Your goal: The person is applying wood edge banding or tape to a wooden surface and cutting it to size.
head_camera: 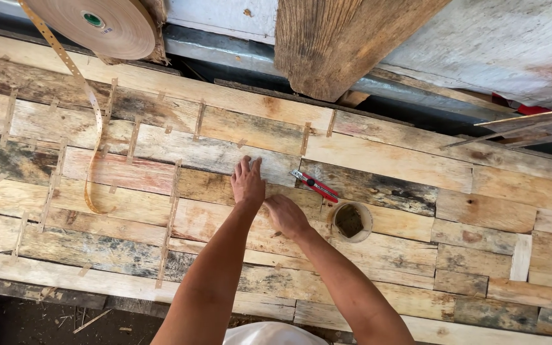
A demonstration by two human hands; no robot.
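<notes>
Left hand (248, 182) flat, fingers together, pressed on veneer sheet (161, 211) mid-surface — right hand (285, 216) curled beside it, grip contents cannot tell. Red utility knife (314, 186) just right; tape roll (100, 25) at far-left corner.

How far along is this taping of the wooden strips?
The left part looks done: many short pieces of paper tape already cross the joints between the wood strips. In hand: the left hand lies flat and the right hand presses at a joint mid-sheet. Left, it seems: the right part shows no tape. The tape roll, red knife and small cup stand ready.
</notes>
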